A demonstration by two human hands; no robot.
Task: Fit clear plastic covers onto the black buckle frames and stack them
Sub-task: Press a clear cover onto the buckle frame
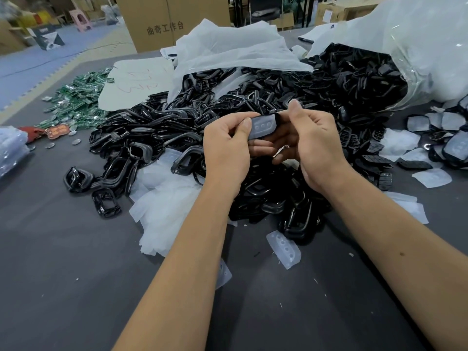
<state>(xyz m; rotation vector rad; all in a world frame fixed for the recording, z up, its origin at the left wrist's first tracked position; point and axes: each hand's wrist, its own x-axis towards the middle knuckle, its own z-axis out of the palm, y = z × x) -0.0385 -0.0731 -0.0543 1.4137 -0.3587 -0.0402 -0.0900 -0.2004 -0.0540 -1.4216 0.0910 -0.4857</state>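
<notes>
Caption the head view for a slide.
Both hands, left and right, press a clear cover into a black frame above the frame pile.

A clear cover (263, 127) with three round bumps sits in a black frame (276, 120) at frame centre. Behind it spreads a heap of black frames (291, 97); one loose clear cover (284, 249) lies lower centre.
</notes>
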